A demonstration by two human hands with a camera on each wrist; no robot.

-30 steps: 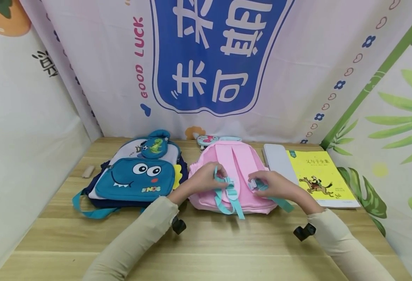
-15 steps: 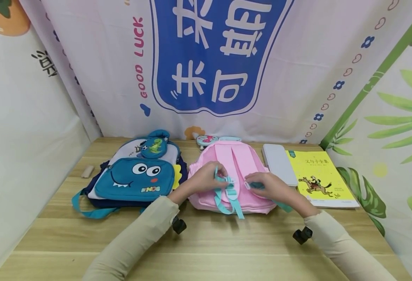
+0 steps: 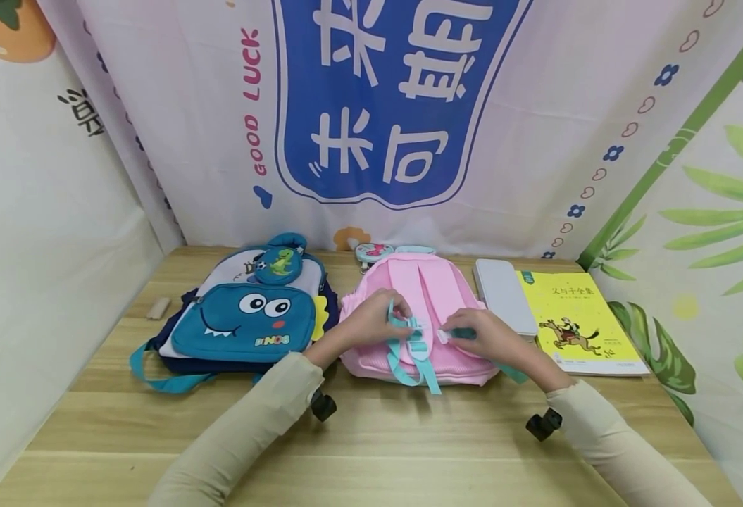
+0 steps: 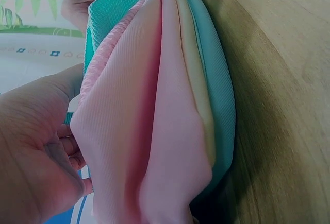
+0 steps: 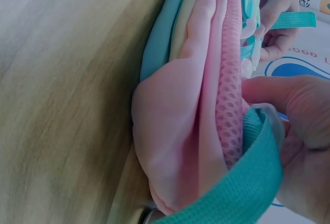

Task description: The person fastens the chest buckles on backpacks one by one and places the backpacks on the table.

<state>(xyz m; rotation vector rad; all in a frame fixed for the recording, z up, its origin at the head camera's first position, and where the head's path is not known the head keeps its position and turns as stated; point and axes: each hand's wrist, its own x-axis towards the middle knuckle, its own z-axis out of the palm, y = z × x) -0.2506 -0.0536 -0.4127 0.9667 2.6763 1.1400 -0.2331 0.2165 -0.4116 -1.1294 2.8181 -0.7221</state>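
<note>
A pink backpack (image 3: 360, 360) lies on the table with its straps facing up. My left hand (image 3: 373, 322) pinches a pale buckle end (image 3: 415, 326) on a turquoise strap (image 3: 430, 378) over the backpack's left shoulder strap. Opposite it, my right hand (image 3: 488, 336) pinches a white buckle piece (image 3: 444, 336) on another turquoise strap (image 5: 242, 183). The two buckle pieces are apart, with a small gap between them. In the left wrist view the backpack's side hides most of what my left fingers hold.
Left of the pink backpack lies a blue dinosaur backpack (image 3: 219, 331). A small tan block (image 3: 158, 308) sits by the table's left edge. To the right are a grey-white case (image 3: 504, 292) and a yellow book (image 3: 574, 303). Printed cloth walls surround the table (image 3: 409, 451).
My right hand has moved left with the white buckle piece, bringing it closer to my left hand. The left hand has stayed nearly in place.
</note>
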